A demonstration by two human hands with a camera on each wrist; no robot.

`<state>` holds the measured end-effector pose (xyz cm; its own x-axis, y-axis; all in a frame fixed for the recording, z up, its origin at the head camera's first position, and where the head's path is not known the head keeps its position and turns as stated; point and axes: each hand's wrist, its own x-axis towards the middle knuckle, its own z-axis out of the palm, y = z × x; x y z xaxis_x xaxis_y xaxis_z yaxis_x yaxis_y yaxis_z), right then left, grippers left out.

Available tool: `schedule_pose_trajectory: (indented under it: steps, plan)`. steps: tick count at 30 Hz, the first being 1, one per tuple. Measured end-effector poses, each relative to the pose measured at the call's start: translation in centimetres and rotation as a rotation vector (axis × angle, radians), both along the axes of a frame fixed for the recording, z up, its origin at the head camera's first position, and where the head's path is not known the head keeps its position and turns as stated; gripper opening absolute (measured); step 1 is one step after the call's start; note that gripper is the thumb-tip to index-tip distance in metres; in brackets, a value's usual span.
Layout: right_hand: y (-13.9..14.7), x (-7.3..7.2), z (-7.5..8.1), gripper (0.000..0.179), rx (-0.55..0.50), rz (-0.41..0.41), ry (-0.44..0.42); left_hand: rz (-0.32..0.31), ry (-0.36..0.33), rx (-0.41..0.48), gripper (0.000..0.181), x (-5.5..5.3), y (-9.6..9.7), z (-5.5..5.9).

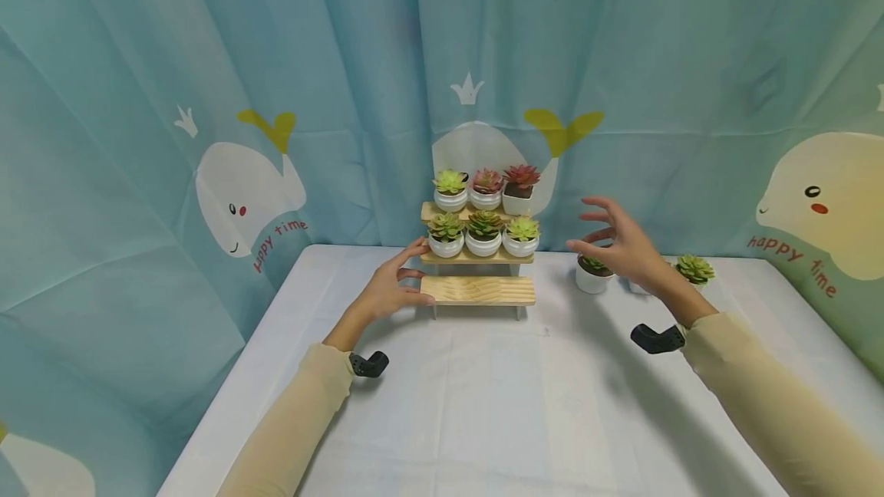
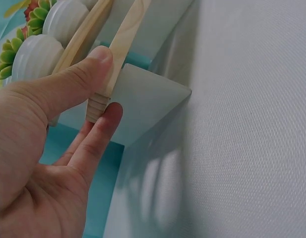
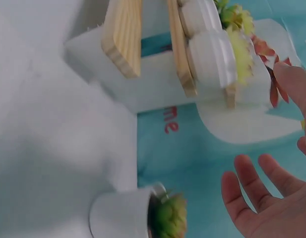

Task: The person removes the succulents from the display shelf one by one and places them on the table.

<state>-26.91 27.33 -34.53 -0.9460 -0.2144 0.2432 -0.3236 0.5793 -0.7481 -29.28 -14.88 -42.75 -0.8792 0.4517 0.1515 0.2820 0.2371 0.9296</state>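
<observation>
The left arm [image 1: 297, 413] was found extended forward and angled inward, its pale sleeve ending at the left wrist [image 1: 341, 334]. The left hand [image 1: 383, 290] was set in a pinch, the left thumb [image 2: 76, 77] opposed to the left fingers [image 2: 93, 148]. The right arm [image 1: 773, 397] reached forward and inward, similarly sleeved. The right hand [image 1: 625, 248] was raised, the right fingers [image 3: 257, 193] spread and slightly curved, the right thumb [image 3: 294, 84] well apart from them.

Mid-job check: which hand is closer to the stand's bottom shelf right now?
Left. The left hand grips the left end of the bottom shelf; the right hand is in the air off to the shelf's right, not touching it.
</observation>
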Motion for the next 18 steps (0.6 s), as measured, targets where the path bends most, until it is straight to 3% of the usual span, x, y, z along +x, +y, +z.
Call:
schedule_pose_trajectory:
  steps: [18]
  plan:
    - [-4.6, -1.3, -2.8, 0.082, -0.114, 0.042, -0.048, 0.003, 0.005, -0.010, 0.092, 0.1, 0.0, -0.2]
